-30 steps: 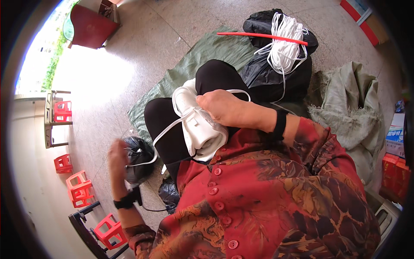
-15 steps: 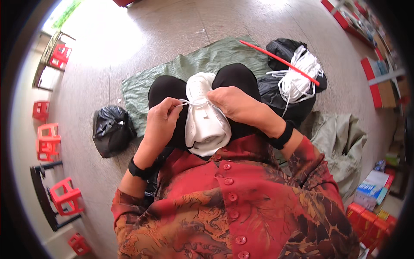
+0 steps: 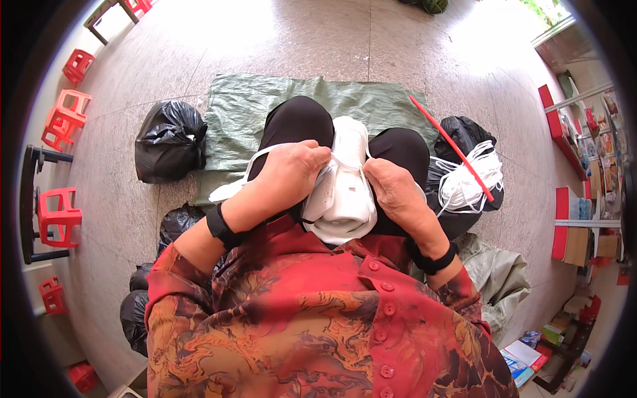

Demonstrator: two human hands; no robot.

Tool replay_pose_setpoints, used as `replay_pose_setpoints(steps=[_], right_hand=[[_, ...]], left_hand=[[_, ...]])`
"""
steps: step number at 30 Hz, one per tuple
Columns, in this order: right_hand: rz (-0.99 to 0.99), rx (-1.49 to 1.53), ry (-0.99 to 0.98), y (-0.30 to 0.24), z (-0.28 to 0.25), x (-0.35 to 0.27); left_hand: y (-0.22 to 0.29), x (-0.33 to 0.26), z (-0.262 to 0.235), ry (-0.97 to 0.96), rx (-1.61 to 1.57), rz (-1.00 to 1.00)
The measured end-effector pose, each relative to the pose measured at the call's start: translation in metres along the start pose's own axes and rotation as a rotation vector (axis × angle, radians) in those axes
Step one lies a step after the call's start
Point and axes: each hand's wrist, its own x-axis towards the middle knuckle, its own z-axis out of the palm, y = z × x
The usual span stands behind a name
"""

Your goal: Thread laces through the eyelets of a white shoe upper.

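A white bundle (image 3: 344, 212), with a rolled near end, stands between my knees. Narrow white cord (image 3: 342, 164) crosses its middle. My left hand (image 3: 292, 172) is closed in a pinch at the bundle's left side, and the cord runs to its fingertips. At the right side, my right hand (image 3: 398, 191) pinches the cord's other stretch, its fingertips close against the bundle. Past my left wrist a flat white strip (image 3: 229, 190) loops over my thigh; whether it joins the cord is hidden.
A green woven sheet (image 3: 249, 99) lies under my legs. Tied black bags (image 3: 171, 142) sit at the left. A red stick (image 3: 451, 146) rests across coiled white cord (image 3: 474, 182) at the right. Red stools (image 3: 60, 215) line the left wall; shelves (image 3: 587, 222) stand at the right.
The view has turned. My right hand has moved from over the bundle to its right side. My left hand has come closer to the bundle, and a white strip shows beyond my left wrist.
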Motion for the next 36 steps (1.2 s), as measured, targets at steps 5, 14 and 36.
replay_pose_setpoints(steps=[5, 14, 36], right_hand=[[-0.008, 0.044, 0.046, 0.001, 0.002, 0.000], [0.178, -0.074, 0.083, -0.027, 0.001, -0.012], [-0.126, -0.411, 0.008, -0.023, -0.004, 0.000]], left_hand=[[-0.001, 0.009, -0.001, -0.052, -0.040, 0.091], [0.024, -0.008, 0.009, 0.081, -0.095, -0.182], [0.026, 0.006, 0.009, -0.011, -0.158, -0.206]])
